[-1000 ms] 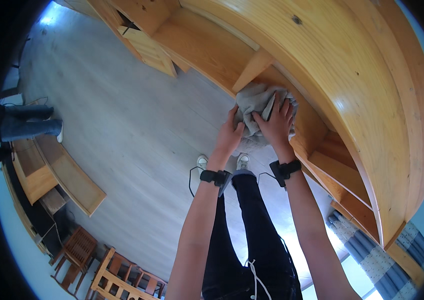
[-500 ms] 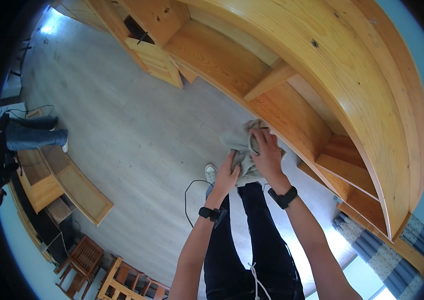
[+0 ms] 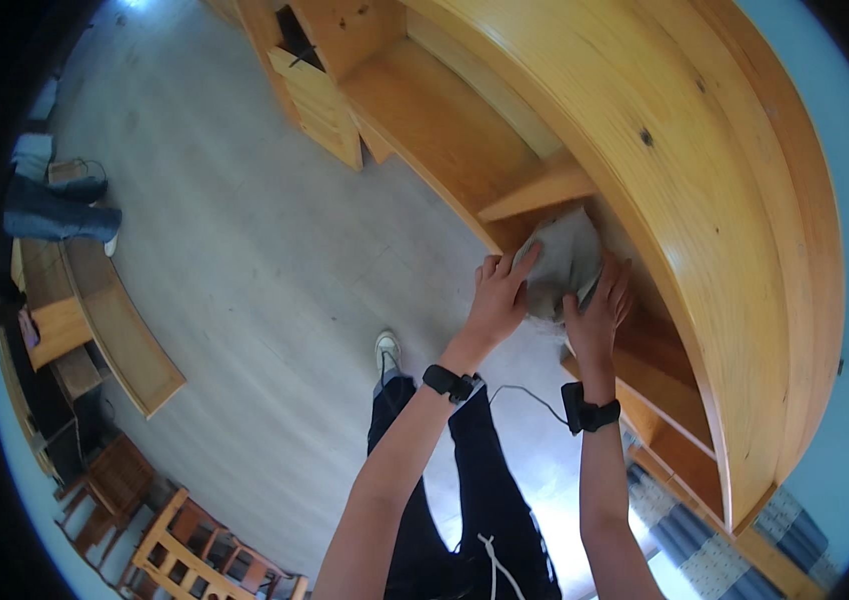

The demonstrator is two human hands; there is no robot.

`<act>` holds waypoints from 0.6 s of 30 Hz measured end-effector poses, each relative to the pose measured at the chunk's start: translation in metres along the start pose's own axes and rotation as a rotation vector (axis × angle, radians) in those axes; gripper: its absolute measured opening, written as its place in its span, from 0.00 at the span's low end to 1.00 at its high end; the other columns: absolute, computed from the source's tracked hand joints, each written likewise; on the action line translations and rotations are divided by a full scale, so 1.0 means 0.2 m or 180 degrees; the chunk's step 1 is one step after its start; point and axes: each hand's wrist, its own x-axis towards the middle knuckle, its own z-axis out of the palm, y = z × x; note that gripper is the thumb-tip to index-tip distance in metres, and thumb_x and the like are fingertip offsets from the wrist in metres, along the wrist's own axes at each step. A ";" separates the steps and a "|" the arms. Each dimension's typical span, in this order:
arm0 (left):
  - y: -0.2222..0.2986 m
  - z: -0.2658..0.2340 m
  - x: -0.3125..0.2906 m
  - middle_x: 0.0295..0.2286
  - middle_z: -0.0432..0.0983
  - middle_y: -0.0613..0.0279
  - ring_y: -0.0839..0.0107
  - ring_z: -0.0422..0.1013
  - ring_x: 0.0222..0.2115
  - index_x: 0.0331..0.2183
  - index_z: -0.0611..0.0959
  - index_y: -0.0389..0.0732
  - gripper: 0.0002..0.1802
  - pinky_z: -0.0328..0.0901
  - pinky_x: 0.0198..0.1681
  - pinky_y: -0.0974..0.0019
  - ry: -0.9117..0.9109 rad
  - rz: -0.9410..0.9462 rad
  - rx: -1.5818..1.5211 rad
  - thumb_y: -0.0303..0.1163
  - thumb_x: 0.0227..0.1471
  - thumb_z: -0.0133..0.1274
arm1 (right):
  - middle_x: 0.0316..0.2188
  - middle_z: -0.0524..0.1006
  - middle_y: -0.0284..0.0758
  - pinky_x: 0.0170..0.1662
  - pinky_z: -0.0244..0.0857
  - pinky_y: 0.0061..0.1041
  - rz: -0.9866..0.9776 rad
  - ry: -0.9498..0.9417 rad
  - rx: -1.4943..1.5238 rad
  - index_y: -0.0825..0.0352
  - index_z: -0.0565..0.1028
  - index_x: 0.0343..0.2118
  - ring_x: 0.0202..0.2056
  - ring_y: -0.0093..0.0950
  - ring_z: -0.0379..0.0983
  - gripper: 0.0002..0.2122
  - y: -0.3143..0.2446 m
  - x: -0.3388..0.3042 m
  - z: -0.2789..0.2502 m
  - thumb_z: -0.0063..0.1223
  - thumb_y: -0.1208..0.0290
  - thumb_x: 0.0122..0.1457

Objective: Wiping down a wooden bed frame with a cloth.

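Note:
A bunched grey cloth (image 3: 569, 250) sits at the opening of a middle compartment in the wooden shelf unit (image 3: 535, 190), just below an upright divider. My left hand (image 3: 498, 300) grips its left side, with the index finger stretched across the fabric. On the other side, my right hand (image 3: 600, 312) holds the cloth's right edge, fingers pointing up into the compartment. The cloth hides the part of the shelf board behind it. Both wrists wear black bands.
A cabinet door (image 3: 320, 105) hangs ajar at the unit's far end. At left, another person's jeans-clad legs (image 3: 65, 215) are beside a wooden cabinet (image 3: 130, 335). Wooden chairs (image 3: 120, 475) stand lower left. A thin black cable (image 3: 530, 392) hangs near my legs.
Both hands have carried the cloth to the right, from in front of the shelf unit to a compartment opening. The hands are now farther apart, and my view has shifted.

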 end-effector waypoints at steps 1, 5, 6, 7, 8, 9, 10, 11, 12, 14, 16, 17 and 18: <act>-0.01 0.05 -0.01 0.45 0.61 0.51 0.55 0.58 0.41 0.53 0.61 0.45 0.34 0.53 0.48 0.58 -0.0040 -0.0008 0.0175 0.20 0.40 0.44 | 0.57 0.45 0.51 0.56 0.45 0.41 -0.0092 0.0034 0.0008 0.67 0.50 0.56 0.56 0.49 0.45 0.33 0.05 0.04 0.04 0.50 0.65 0.47; -0.09 0.16 0.04 0.43 0.62 0.52 0.52 0.57 0.44 0.54 0.59 0.49 0.37 0.53 0.47 0.55 0.0183 -0.0203 0.0414 0.22 0.39 0.45 | 0.57 0.48 0.50 0.54 0.48 0.45 -0.1024 0.0110 0.0049 0.62 0.49 0.58 0.55 0.50 0.47 0.34 0.08 0.17 0.16 0.49 0.60 0.49; -0.10 0.17 0.03 0.43 0.62 0.52 0.52 0.57 0.44 0.54 0.59 0.49 0.37 0.53 0.47 0.55 0.0149 -0.0257 0.0402 0.22 0.39 0.45 | 0.57 0.49 0.49 0.53 0.49 0.47 -0.1087 0.0107 0.0036 0.60 0.49 0.58 0.55 0.50 0.49 0.34 0.05 0.20 0.18 0.49 0.58 0.50; -0.12 0.16 0.05 0.43 0.62 0.51 0.52 0.57 0.44 0.55 0.58 0.49 0.38 0.55 0.46 0.54 -0.0022 -0.0316 0.0224 0.23 0.39 0.46 | 0.56 0.49 0.49 0.51 0.51 0.47 -0.1030 0.0121 -0.0133 0.58 0.50 0.58 0.54 0.50 0.51 0.34 0.04 0.22 0.21 0.49 0.55 0.49; -0.13 0.15 0.05 0.42 0.62 0.50 0.51 0.58 0.44 0.55 0.57 0.49 0.39 0.56 0.45 0.52 -0.0194 -0.0369 0.0041 0.24 0.38 0.48 | 0.56 0.49 0.49 0.51 0.51 0.47 -0.1018 0.0103 -0.0144 0.58 0.50 0.58 0.54 0.50 0.51 0.34 0.03 0.23 0.23 0.49 0.55 0.49; -0.13 0.14 0.05 0.42 0.62 0.50 0.51 0.58 0.44 0.55 0.57 0.49 0.39 0.56 0.45 0.52 -0.0208 -0.0377 0.0023 0.24 0.38 0.48 | 0.56 0.50 0.49 0.50 0.52 0.46 -0.0999 0.0083 -0.0230 0.58 0.51 0.57 0.53 0.50 0.52 0.33 0.03 0.24 0.25 0.48 0.54 0.49; -0.12 0.14 0.04 0.42 0.61 0.49 0.51 0.58 0.44 0.55 0.56 0.47 0.40 0.58 0.44 0.52 -0.0268 -0.0439 0.0150 0.25 0.37 0.49 | 0.56 0.51 0.49 0.50 0.53 0.45 -0.0980 0.0055 -0.0322 0.58 0.52 0.57 0.53 0.50 0.52 0.33 0.03 0.24 0.26 0.48 0.53 0.49; -0.11 0.13 0.03 0.41 0.61 0.47 0.50 0.59 0.43 0.56 0.55 0.45 0.42 0.59 0.43 0.52 -0.0325 -0.0496 0.0273 0.26 0.36 0.50 | 0.56 0.51 0.49 0.50 0.53 0.45 -0.0968 0.0037 -0.0347 0.58 0.52 0.57 0.53 0.50 0.52 0.33 0.03 0.24 0.27 0.48 0.53 0.49; -0.09 0.14 0.02 0.41 0.61 0.47 0.50 0.59 0.43 0.56 0.55 0.45 0.42 0.59 0.43 0.52 -0.0335 -0.0504 0.0242 0.26 0.36 0.50 | 0.54 0.52 0.50 0.49 0.54 0.45 -0.0930 0.0133 -0.0492 0.59 0.53 0.56 0.52 0.51 0.54 0.33 0.03 0.25 0.27 0.49 0.52 0.48; -0.08 0.15 0.02 0.39 0.61 0.44 0.47 0.60 0.42 0.56 0.52 0.40 0.43 0.59 0.44 0.54 0.0050 -0.0816 -0.0175 0.28 0.38 0.52 | 0.53 0.54 0.50 0.48 0.55 0.45 -0.0923 0.0263 -0.0630 0.60 0.54 0.56 0.50 0.51 0.55 0.33 0.02 0.28 0.26 0.49 0.52 0.48; -0.06 0.18 -0.04 0.40 0.61 0.43 0.47 0.61 0.41 0.55 0.52 0.38 0.43 0.59 0.45 0.54 0.0486 -0.0934 -0.0420 0.30 0.39 0.53 | 0.49 0.58 0.53 0.48 0.53 0.48 -0.0790 0.0194 -0.0650 0.63 0.59 0.53 0.49 0.50 0.57 0.33 0.01 0.31 0.26 0.54 0.54 0.43; -0.06 0.20 -0.08 0.40 0.61 0.42 0.47 0.61 0.41 0.55 0.51 0.36 0.42 0.58 0.45 0.55 0.0917 -0.1048 -0.0644 0.33 0.41 0.54 | 0.49 0.58 0.53 0.48 0.53 0.48 -0.0823 0.0190 -0.0629 0.63 0.59 0.53 0.49 0.50 0.57 0.33 -0.01 0.31 0.25 0.54 0.54 0.43; -0.07 0.25 -0.14 0.40 0.61 0.42 0.47 0.61 0.41 0.55 0.51 0.36 0.42 0.58 0.45 0.55 0.0951 -0.1060 -0.0618 0.33 0.41 0.54 | 0.49 0.58 0.54 0.48 0.53 0.48 -0.0817 -0.0117 -0.0595 0.63 0.59 0.52 0.48 0.50 0.57 0.33 0.00 0.32 0.22 0.55 0.55 0.42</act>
